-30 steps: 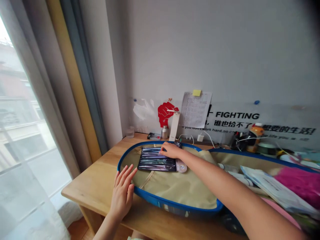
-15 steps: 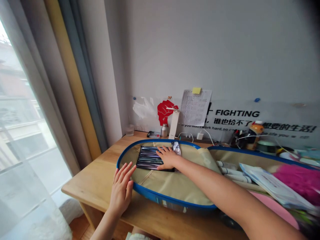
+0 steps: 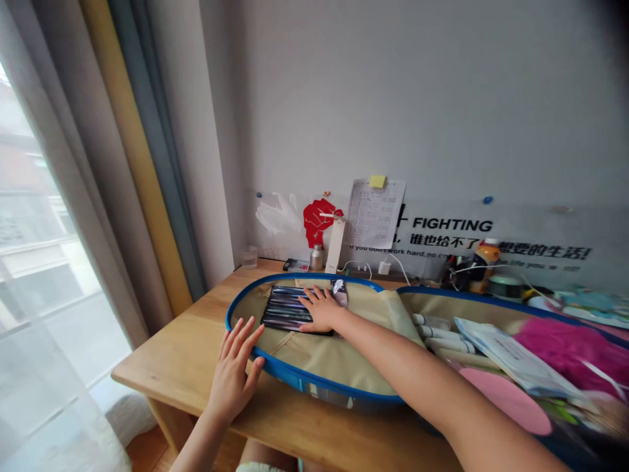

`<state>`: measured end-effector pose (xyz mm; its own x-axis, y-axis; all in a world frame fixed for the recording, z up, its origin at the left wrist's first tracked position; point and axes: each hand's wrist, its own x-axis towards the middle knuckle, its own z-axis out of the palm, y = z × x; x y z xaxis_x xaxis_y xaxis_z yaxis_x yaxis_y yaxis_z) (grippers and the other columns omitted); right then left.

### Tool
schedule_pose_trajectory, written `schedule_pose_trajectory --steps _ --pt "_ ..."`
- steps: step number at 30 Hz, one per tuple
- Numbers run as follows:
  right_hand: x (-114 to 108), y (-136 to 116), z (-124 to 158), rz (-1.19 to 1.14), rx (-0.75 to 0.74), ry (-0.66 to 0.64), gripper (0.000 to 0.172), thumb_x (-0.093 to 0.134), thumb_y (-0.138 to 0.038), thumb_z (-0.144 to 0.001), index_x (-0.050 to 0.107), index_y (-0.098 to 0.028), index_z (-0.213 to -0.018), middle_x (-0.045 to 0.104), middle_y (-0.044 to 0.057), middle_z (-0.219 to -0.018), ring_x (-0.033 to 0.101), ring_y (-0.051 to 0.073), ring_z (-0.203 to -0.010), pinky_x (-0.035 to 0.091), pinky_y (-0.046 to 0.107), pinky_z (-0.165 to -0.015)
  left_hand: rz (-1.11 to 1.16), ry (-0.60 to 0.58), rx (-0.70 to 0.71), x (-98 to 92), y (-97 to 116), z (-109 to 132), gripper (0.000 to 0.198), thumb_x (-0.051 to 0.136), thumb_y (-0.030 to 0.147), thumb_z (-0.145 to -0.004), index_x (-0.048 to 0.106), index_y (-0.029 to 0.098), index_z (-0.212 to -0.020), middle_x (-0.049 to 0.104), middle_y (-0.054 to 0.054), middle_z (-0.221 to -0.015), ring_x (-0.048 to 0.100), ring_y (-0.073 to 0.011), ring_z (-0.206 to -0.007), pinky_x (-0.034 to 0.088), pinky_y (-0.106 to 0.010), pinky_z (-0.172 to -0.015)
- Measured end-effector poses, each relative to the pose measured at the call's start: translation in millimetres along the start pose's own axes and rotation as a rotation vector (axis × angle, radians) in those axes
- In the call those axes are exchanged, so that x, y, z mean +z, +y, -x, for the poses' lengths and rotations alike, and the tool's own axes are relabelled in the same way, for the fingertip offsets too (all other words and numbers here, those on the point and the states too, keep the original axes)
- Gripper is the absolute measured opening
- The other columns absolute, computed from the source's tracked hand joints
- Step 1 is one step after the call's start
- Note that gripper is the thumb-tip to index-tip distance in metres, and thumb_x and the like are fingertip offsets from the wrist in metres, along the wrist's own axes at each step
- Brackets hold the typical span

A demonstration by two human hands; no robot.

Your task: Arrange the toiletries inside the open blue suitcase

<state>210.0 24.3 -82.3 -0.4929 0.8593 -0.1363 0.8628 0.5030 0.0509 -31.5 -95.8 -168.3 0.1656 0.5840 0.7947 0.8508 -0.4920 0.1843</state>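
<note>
Right hand (image 3: 322,310), fingers spread, lies flat on a dark flat pack of slender items (image 3: 285,309), pressing but not closed around it. A small foil packet (image 3: 339,293) sits just beyond the fingers. Left hand (image 3: 232,373), open and holding nothing, has its fingertips at the blue rim (image 3: 314,387) of an oval case. Khaki lining (image 3: 334,360) leaves open room nearer the person than the pack. White tubes (image 3: 437,331) lie beyond the right forearm. The case rests on a wooden bench (image 3: 162,370).
</note>
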Motion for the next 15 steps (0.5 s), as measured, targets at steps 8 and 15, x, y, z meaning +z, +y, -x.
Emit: schedule_pose_trajectory --steps 8,15 --pt "-20.1 -5.5 14.1 0.005 -0.01 -0.003 0.105 0.054 -0.075 -0.074 0.018 -0.021 -0.157 0.005 0.013 -0.165 0.001 0.04 -0.151 0.003 0.061 -0.119 0.034 0.052 0.028 -1.1 -3.5 -0.1 0.039 0.047 0.038 -0.094 0.059 0.028 -0.129 0.056 -0.006 -0.141 0.042 -0.0282 -0.139 0.028 -0.051 -0.117" --pt "-72.2 51.8 90.0 -0.016 0.195 0.28 0.07 0.057 -0.057 -0.084 0.045 -0.025 -0.145 0.048 0.013 -0.148 0.046 0.031 -0.136 0.036 0.044 -0.111 0.046 0.063 0.032 -0.9 -3.7 0.1 0.039 0.047 0.035 -0.093 0.057 0.028 -0.13 0.055 -0.007 -0.142 0.042 -0.028 -0.139 0.028 -0.051 -0.117"
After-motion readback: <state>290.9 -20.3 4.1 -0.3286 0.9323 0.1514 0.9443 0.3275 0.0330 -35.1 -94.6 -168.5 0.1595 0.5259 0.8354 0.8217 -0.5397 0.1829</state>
